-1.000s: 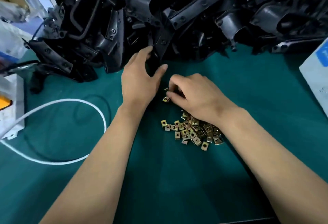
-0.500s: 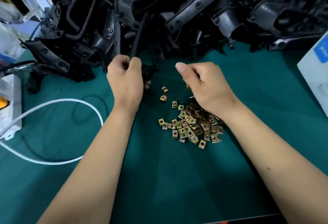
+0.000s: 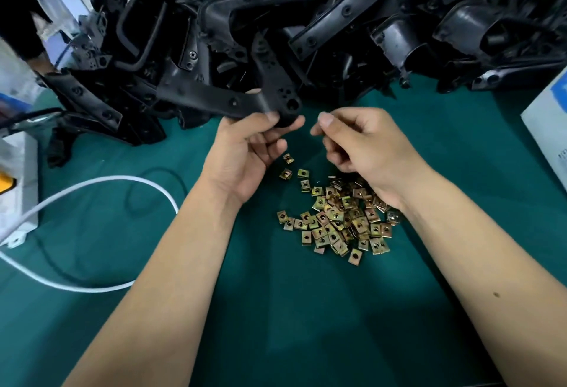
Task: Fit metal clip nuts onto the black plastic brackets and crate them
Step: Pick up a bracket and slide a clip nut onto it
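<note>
The black plastic bracket (image 3: 233, 101) is held up above the green mat (image 3: 306, 310), at about 11 o'clock from the heap of clip nuts (image 3: 340, 218). The left hand (image 3: 245, 153) grips its near end, with the thumb on top and the fingers curled under the edge. The long arm of the bracket points away toward 9 o'clock, and a second arm rises toward 12 o'clock.

The right hand (image 3: 362, 147) is just beside the left, at 3 o'clock from it, with its fingers curled and the thumb tip pressed forward. It probably pinches one nut, but I cannot tell, because no metal shows between the fingers.

I judge the bracket to be light and stiff, with a matt surface that does not slip much. Its branching shape may make it turn in the hand, so the best hold is close to the end where the nut goes on. The nuts are small, hard and springy, and they are best taken by the flat sides.

One bracket is in hand. The pile of brackets (image 3: 337, 18) at 12 o'clock has too many tangled pieces to count. The loose nuts are several dozen, and three lie apart at 11 o'clock from the heap. One white cable (image 3: 92, 184) curves at 9 o'clock. No crate is in view.
</note>
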Motion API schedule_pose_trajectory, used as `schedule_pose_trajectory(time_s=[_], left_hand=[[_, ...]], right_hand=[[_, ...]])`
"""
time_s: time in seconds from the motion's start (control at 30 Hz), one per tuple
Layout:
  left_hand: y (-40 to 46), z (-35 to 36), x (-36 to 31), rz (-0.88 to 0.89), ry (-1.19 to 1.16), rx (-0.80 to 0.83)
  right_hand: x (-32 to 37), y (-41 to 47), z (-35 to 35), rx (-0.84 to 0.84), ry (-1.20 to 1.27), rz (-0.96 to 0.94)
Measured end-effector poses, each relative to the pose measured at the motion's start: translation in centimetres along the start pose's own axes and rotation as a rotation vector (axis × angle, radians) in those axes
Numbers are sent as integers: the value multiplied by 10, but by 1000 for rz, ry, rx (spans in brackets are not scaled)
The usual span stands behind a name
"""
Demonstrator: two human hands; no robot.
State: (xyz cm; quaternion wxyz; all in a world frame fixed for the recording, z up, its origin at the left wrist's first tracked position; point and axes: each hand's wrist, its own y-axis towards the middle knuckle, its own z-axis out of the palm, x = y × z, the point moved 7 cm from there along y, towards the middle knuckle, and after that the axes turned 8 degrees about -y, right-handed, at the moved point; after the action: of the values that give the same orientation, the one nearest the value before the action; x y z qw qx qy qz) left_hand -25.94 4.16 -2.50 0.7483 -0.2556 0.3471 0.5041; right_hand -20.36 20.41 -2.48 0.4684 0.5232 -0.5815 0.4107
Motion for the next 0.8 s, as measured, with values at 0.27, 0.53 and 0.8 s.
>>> schedule_pose_trajectory(time_s=[0.27, 0.53, 0.8], left_hand=[[3, -7, 3, -49, -86, -42], [2, -7, 6, -80, -72, -62], [1, -3, 5, -82, -49, -46]], right_hand=[[3, -1, 6, 42, -103, -53], [9, -2, 4, -4, 10, -122], [12, -6, 2, -29, 229, -60]])
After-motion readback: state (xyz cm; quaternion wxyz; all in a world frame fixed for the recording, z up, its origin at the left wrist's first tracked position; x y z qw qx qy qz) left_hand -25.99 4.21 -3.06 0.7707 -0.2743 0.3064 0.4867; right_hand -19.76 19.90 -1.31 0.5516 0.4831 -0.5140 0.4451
